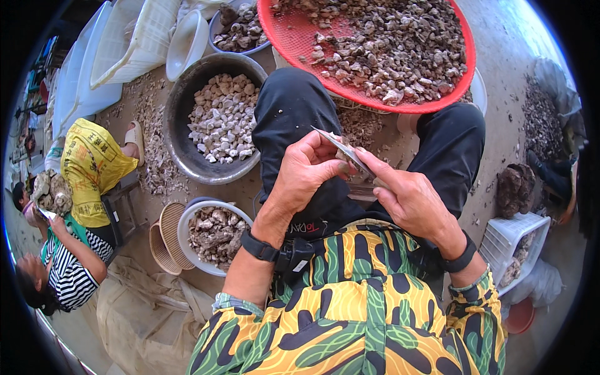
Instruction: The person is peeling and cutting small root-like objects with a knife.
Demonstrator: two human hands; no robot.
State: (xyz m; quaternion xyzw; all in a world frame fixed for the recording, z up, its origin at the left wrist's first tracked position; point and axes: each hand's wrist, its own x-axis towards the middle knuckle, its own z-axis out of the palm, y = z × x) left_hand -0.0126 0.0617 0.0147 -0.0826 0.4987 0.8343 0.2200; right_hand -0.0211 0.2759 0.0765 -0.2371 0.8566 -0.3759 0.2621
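My right hand point(409, 197) is closed around the handle of a knife, its thumb and fingers wrapped over it. The knife's grey blade point(330, 139) points up and left, over my lap. My left hand point(306, 170) is closed too, pinching a small pale lump point(341, 154) against the blade; the fingers partly hide it. Left of my knee, a dark round basin point(176, 140) holds many pale, trimmed lumps point(224, 119). Below it, a white basin point(183, 240) is filled with rough brown chunks point(215, 236).
A red mesh tray point(281, 37) of dark peeled bits lies beyond my knees. White crates point(134, 50) stand far left. Another person in a striped top point(78, 269) sits at left, holding a large lump point(53, 190). A white basket point(500, 240) stands at right. Scraps litter the floor.
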